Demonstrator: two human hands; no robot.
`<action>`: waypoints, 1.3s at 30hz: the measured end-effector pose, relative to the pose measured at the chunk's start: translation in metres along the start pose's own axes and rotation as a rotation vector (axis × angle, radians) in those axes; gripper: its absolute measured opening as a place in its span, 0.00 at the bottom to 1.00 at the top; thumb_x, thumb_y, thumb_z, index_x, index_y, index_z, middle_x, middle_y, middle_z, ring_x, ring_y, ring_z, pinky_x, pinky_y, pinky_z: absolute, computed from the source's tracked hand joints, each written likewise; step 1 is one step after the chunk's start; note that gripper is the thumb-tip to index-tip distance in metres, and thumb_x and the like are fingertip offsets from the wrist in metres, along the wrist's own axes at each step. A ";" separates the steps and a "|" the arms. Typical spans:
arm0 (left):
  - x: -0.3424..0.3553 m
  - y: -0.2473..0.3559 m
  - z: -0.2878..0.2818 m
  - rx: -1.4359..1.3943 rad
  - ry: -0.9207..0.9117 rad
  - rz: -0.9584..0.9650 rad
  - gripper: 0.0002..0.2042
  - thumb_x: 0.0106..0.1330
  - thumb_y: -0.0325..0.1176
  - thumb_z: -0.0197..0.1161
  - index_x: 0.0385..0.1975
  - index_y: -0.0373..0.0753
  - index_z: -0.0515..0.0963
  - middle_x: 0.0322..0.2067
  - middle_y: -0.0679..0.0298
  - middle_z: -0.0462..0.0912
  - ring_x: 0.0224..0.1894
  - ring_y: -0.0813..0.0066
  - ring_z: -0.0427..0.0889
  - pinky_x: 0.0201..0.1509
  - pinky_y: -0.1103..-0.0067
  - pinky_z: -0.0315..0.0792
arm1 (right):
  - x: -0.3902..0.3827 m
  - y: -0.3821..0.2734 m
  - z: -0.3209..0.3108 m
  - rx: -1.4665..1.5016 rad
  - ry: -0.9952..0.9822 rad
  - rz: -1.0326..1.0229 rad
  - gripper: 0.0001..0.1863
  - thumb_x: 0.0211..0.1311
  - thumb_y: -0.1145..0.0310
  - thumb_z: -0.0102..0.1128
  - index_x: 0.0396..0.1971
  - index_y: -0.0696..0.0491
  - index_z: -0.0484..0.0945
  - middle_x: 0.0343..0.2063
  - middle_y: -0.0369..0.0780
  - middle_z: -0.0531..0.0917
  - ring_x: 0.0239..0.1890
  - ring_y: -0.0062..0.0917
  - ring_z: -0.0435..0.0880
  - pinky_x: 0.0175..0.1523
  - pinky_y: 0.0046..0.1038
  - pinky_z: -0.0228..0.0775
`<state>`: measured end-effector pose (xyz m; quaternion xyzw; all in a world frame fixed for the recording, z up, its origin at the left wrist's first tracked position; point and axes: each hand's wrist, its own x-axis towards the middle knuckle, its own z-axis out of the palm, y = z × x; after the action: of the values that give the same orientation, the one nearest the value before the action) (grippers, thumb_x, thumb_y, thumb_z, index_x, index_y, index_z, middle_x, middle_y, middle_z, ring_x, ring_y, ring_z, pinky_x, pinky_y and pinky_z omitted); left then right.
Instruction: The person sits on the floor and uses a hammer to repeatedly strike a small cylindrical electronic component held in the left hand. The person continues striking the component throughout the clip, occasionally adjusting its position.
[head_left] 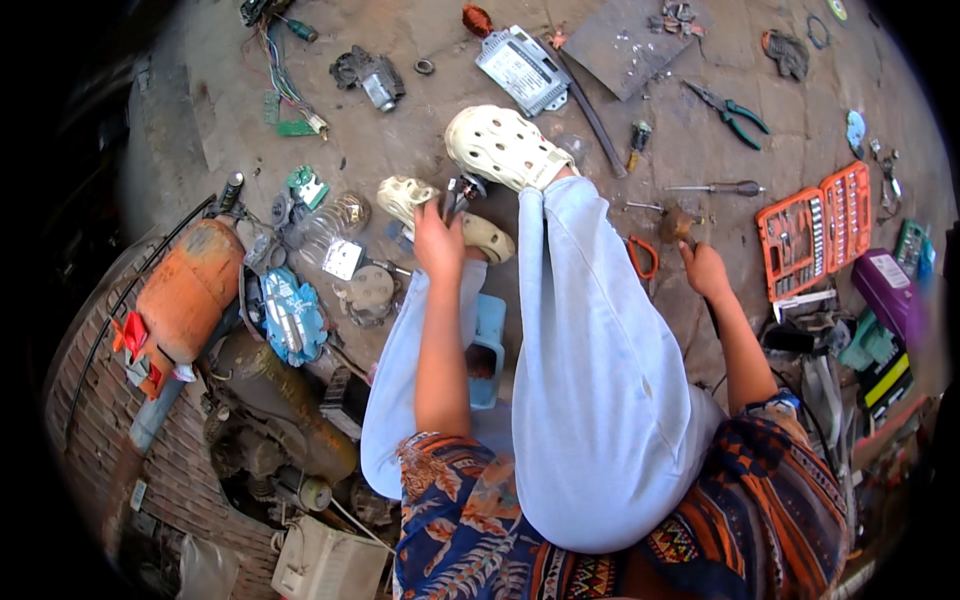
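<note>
My left hand (438, 240) is closed around a small dark metal part (458, 194), held between my feet in pale clogs (497, 145). The part's exact kind is hard to make out, and my fingers hide some of it. Out to the right, my right hand (704, 270) grips a hammer (678, 224) by its handle, its worn brown head just beyond my fingers. Scissors or pliers with orange handles (643, 258) lie left of that hand. Above it, a screwdriver (735, 188) rests on the ground.
Open on the right is an orange socket-set case (840, 230). Pliers (735, 112), a silver electronic module (522, 70) and a long dark bar (595, 120) lie beyond my feet. On the left stand an orange tank (190, 285) and a blue bag of parts (292, 318).
</note>
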<state>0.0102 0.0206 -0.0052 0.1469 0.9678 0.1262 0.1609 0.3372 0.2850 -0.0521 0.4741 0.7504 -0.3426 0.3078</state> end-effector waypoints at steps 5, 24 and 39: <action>-0.003 0.004 0.000 -0.045 0.020 -0.061 0.22 0.48 0.30 0.70 0.45 0.36 0.75 0.42 0.52 0.76 0.44 0.50 0.76 0.47 0.65 0.71 | -0.001 -0.009 0.004 -0.029 0.009 0.017 0.29 0.65 0.49 0.47 0.27 0.66 0.77 0.29 0.61 0.78 0.38 0.55 0.78 0.45 0.46 0.69; -0.063 0.035 -0.091 -0.511 0.493 -0.070 0.22 0.53 0.37 0.68 0.46 0.32 0.76 0.43 0.48 0.77 0.46 0.54 0.77 0.50 0.68 0.70 | 0.084 0.001 0.038 -0.264 -0.107 -0.213 0.26 0.68 0.50 0.39 0.49 0.55 0.76 0.49 0.51 0.77 0.53 0.44 0.75 0.56 0.39 0.67; -0.140 -0.006 -0.239 -0.259 0.790 0.265 0.15 0.57 0.41 0.67 0.36 0.36 0.77 0.40 0.53 0.73 0.40 0.57 0.73 0.49 0.68 0.67 | 0.074 0.016 0.052 -0.300 0.047 -0.386 0.28 0.69 0.50 0.38 0.42 0.61 0.77 0.43 0.55 0.79 0.49 0.48 0.77 0.53 0.42 0.68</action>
<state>0.0519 -0.0777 0.2508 0.1891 0.9039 0.3125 -0.2224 0.3319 0.2852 -0.1439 0.2786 0.8765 -0.2689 0.2860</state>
